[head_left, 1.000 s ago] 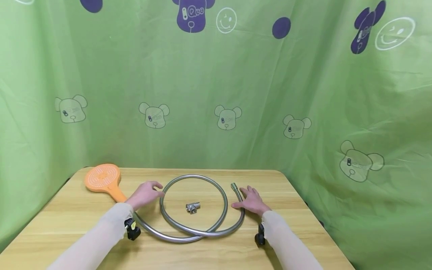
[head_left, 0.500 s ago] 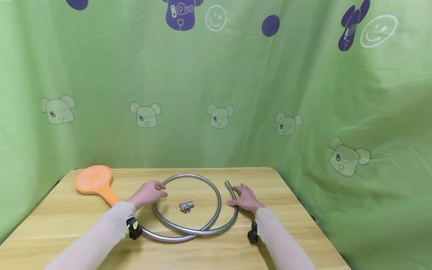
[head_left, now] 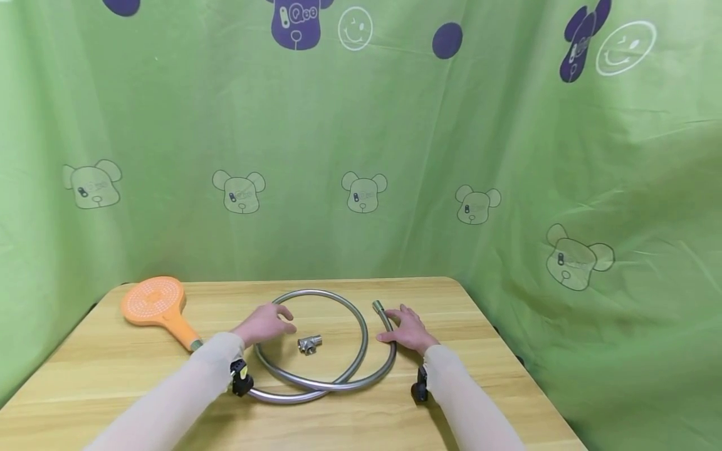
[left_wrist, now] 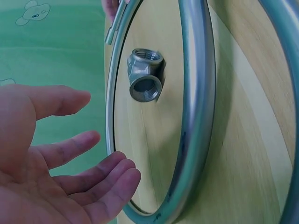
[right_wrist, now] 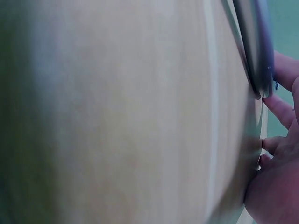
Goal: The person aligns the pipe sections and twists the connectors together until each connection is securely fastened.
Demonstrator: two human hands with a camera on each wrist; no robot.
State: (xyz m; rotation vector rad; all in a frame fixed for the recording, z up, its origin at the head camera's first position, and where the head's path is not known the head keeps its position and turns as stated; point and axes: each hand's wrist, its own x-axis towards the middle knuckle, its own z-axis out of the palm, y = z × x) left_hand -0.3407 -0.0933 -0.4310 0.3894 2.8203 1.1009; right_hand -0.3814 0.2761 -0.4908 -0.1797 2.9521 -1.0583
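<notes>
A silver shower hose lies looped on the table, joined at the left to an orange shower head. Inside the loop rests a small metal tee fitting, whose threaded openings show in the left wrist view. My left hand hovers over the loop's left side, fingers spread and holding nothing, just left of the fitting. At the hose's free end, below its metal connector, my right hand pinches the hose between thumb and forefinger. The right wrist view shows the hose between these two.
The wooden table is backed by a green printed curtain, which also hangs along both sides. A small black camera sits on each wrist, the left one close over the hose's lower curve.
My left hand has shifted right, toward the tee fitting. The fingers of my right hand have closed in on the hose. The head view has turned slightly to the right.
</notes>
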